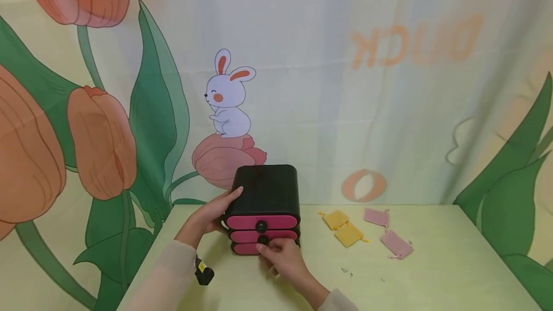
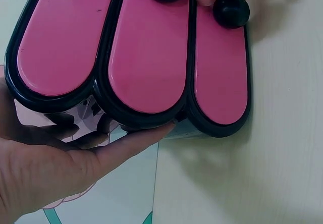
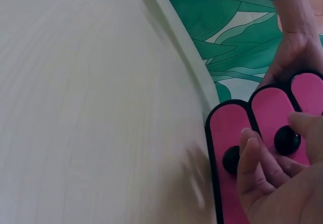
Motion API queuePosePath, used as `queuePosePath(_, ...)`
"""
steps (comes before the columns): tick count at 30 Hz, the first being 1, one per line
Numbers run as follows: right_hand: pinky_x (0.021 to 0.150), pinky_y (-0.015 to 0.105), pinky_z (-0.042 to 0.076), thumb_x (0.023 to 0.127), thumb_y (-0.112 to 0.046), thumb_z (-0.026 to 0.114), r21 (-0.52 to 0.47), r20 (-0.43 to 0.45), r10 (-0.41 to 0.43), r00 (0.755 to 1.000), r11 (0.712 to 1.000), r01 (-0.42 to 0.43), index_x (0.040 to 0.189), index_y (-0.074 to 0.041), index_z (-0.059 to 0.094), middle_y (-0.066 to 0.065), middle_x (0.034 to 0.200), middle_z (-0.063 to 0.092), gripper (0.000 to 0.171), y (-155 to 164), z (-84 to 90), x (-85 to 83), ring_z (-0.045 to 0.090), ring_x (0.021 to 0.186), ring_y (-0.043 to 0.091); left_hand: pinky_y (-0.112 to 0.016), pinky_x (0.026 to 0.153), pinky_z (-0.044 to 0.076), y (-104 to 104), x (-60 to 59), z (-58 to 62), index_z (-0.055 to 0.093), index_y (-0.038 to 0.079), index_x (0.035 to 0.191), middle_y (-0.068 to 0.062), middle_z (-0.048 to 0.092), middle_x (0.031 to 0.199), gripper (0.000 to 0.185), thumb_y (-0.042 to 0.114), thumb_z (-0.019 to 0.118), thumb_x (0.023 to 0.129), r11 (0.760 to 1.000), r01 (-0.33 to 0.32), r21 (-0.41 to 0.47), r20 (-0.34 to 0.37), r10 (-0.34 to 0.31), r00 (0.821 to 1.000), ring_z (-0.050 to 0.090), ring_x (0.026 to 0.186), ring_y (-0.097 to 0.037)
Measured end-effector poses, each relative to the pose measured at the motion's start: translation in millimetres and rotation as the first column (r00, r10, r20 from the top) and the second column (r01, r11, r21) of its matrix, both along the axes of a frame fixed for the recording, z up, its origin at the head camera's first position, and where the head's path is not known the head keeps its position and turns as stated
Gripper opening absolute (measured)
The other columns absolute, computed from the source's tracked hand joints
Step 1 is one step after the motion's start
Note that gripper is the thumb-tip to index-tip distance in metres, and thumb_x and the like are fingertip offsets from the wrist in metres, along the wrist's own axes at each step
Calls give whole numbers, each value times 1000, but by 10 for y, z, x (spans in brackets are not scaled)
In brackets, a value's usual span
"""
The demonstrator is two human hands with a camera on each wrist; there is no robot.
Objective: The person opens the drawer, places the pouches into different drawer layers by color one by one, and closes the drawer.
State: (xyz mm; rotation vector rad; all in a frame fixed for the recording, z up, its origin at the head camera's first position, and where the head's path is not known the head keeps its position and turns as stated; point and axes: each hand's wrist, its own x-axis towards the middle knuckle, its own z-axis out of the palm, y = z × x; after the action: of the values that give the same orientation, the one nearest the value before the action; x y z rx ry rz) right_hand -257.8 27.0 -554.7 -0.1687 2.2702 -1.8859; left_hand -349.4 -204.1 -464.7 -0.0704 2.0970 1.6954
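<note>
A black box with three pink-fronted drawers (image 1: 265, 191) stands upright on the table, its drawers closed, each with a round black knob. My left hand (image 1: 216, 210) lies spread along the box's left side, one fingertip at the top edge. In the left wrist view its fingers (image 2: 133, 143) press the lobed side wall. My right hand (image 1: 285, 258) is at the lower two knobs with loosely bent fingers. In the left wrist view a fingertip touches the edge of the bottom knob (image 2: 231, 12). In the right wrist view the middle knob (image 3: 287, 141) shows between the fingers.
Two yellow drawstring pouches (image 1: 349, 234) and two pink ones (image 1: 396, 245) lie right of the box on the pale table (image 1: 453, 272). A printed curtain (image 1: 302, 85) hangs behind. A black wrist device (image 1: 204, 272) is on the left wrist.
</note>
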Motion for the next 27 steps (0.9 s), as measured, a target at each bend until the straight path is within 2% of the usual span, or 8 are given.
queuePosePath(5, 50, 34, 58, 102, -39, 72, -55, -37, -28, 999, 998, 26, 99, 3, 78, 14, 86, 79, 42, -26, 7, -27, 75, 67, 31, -84, 91, 45, 5, -7, 9, 10, 24, 171, -27, 35, 164, 96, 72, 53, 101, 1000, -2, 4, -1, 2, 1000, 36, 146, -58)
queuePosePath(10, 47, 29, 54, 102, -37, 73, -56, -24, -36, 999, 998, 34, 96, 3, 78, 12, 81, 78, 40, -10, -25, 35, 72, 61, 23, -83, 88, 48, 17, 10, -9, 9, 24, 171, -27, 35, 164, 97, 72, 55, 100, 1000, 4, 16, 6, -4, 1000, 35, 147, -58)
queuePosePath(17, 46, 27, 51, 101, -38, 74, -52, -20, -17, 1000, 999, 16, 92, 1, 78, 8, 77, 77, 41, 31, -58, 241, 66, 57, 14, -82, 86, 49, 32, 10, -5, 11, 23, 171, -27, 35, 163, 97, 72, 55, 99, 1000, -6, 5, 5, 6, 1000, 36, 145, -58)
queuePosePath(22, 48, 26, 50, 100, -40, 75, -37, 46, 19, 999, 999, -17, 86, -4, 80, 5, 75, 76, 39, 47, -51, 434, 63, 56, 12, -81, 86, 49, 19, 6, 7, 14, 24, 170, -26, 37, 161, 94, 71, 55, 100, 1000, -7, 2, 5, 7, 1000, 36, 145, -58)
queuePosePath(27, 50, 26, 50, 99, -41, 76, -42, 118, 45, 992, 998, -40, 86, -5, 79, 4, 76, 76, 38, 49, -85, 574, 63, 57, 12, -80, 85, 51, 5, 7, 3, 15, 24, 170, -25, 39, 160, 93, 71, 55, 100, 1000, -4, 8, 5, 4, 1000, 36, 145, -58)
